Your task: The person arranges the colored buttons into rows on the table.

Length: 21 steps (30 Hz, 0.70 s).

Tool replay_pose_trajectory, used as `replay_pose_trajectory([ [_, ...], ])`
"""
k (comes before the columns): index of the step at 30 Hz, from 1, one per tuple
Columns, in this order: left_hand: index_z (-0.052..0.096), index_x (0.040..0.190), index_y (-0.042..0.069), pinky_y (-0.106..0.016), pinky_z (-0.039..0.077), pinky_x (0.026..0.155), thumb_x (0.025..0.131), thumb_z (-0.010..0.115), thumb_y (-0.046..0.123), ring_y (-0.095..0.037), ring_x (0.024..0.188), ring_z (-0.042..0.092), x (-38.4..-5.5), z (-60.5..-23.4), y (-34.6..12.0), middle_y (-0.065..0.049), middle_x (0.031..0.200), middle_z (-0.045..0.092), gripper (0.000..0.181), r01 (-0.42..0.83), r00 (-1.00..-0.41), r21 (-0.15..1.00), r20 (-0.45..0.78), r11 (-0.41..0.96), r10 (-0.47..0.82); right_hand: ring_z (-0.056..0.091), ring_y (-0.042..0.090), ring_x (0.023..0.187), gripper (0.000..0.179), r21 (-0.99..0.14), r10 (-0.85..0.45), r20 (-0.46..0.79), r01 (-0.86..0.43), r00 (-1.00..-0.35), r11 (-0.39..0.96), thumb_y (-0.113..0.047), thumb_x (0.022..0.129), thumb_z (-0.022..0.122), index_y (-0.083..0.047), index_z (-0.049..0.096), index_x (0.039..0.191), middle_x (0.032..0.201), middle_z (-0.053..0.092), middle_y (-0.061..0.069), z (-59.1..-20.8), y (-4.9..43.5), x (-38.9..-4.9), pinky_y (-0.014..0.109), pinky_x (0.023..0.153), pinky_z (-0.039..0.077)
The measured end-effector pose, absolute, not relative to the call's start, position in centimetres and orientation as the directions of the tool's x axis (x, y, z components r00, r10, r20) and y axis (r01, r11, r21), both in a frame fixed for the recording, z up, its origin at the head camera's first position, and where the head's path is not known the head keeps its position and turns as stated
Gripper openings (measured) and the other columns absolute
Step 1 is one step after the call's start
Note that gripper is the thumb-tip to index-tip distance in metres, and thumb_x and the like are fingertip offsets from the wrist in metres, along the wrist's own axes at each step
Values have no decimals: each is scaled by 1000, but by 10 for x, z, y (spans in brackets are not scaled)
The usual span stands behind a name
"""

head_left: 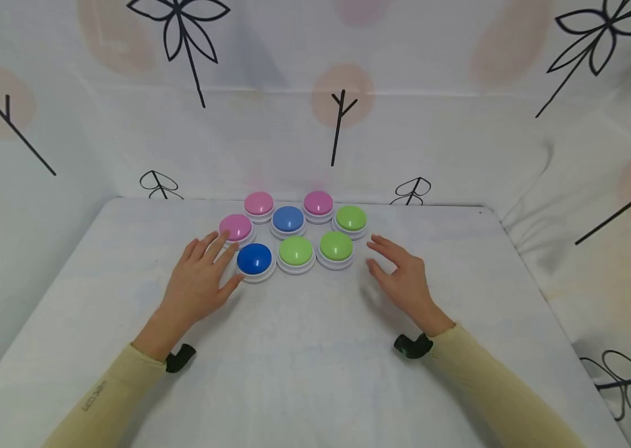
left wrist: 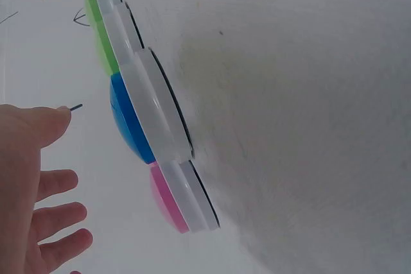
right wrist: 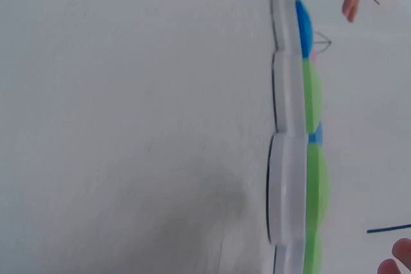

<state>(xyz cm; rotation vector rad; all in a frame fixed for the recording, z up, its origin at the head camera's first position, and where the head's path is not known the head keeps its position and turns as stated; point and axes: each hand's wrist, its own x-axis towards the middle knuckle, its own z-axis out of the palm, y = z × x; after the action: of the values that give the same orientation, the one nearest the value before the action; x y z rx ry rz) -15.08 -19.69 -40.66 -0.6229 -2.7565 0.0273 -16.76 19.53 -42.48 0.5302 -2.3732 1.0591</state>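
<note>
Several round push buttons with white bases form a cluster at the table's back. Three have green domes, among them the front right one point(head_left: 336, 246) and the front middle one point(head_left: 295, 251). The front left button point(head_left: 254, 259) is dark blue, with a pink one point(head_left: 236, 228) behind it. My left hand point(head_left: 195, 283) hovers at the cluster's left side with spread fingers, overlapping the pink button's edge in the head view; the left wrist view shows its fingers point(left wrist: 61, 214) raised above the domes. My right hand point(head_left: 402, 277) hangs loosely right of the green buttons, holding nothing.
A lighter blue button point(head_left: 288, 219) and two more pink ones, left point(head_left: 259, 204) and right point(head_left: 318, 203), make up the back of the cluster. The white table point(head_left: 304, 373) ends just behind them at a cloth backdrop point(head_left: 271, 137) with leaf drawings.
</note>
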Motion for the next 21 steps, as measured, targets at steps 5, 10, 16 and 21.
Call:
replay_pose_trajectory([
  [5, 53, 143, 6, -56, 31, 112, 91, 71, 38, -37, 138, 37, -152, -410, -195, -17, 151, 43, 64, 438, -848, 4, 334, 899, 411, 60, 23, 122, 36, -756, -94, 424, -408, -901, 511, -6, 87, 75, -5, 71, 123, 127, 67, 6, -419, 180, -168, 42, 99, 49],
  [10, 54, 141, 5, -53, 37, 110, 91, 72, 34, -37, 134, 44, -154, -408, -192, -17, 148, 47, 60, 439, -863, 122, 332, 890, 380, 57, 23, 125, 38, -852, -104, 309, -323, -945, 411, -4, 89, 73, -5, 69, 127, 126, 68, 8, -419, 164, -171, 38, 99, 49],
  [16, 53, 142, 5, -54, 44, 103, 92, 71, 32, -37, 132, 47, -157, -410, -189, -16, 148, 48, 59, 414, -893, 261, 300, 872, 335, 57, 20, 125, 39, -902, -132, 237, -268, -963, 337, -3, 89, 73, -5, 68, 128, 129, 66, 7, -422, 142, -177, 36, 99, 50],
  [21, 50, 145, 8, -53, 45, 102, 95, 67, 35, -35, 135, 44, -162, -418, -191, -13, 151, 46, 59, 368, -923, 353, 252, 860, 291, 56, 17, 126, 39, -922, -152, 197, -236, -969, 306, -7, 90, 73, -7, 67, 129, 131, 65, 4, -426, 123, -181, 32, 99, 49],
])
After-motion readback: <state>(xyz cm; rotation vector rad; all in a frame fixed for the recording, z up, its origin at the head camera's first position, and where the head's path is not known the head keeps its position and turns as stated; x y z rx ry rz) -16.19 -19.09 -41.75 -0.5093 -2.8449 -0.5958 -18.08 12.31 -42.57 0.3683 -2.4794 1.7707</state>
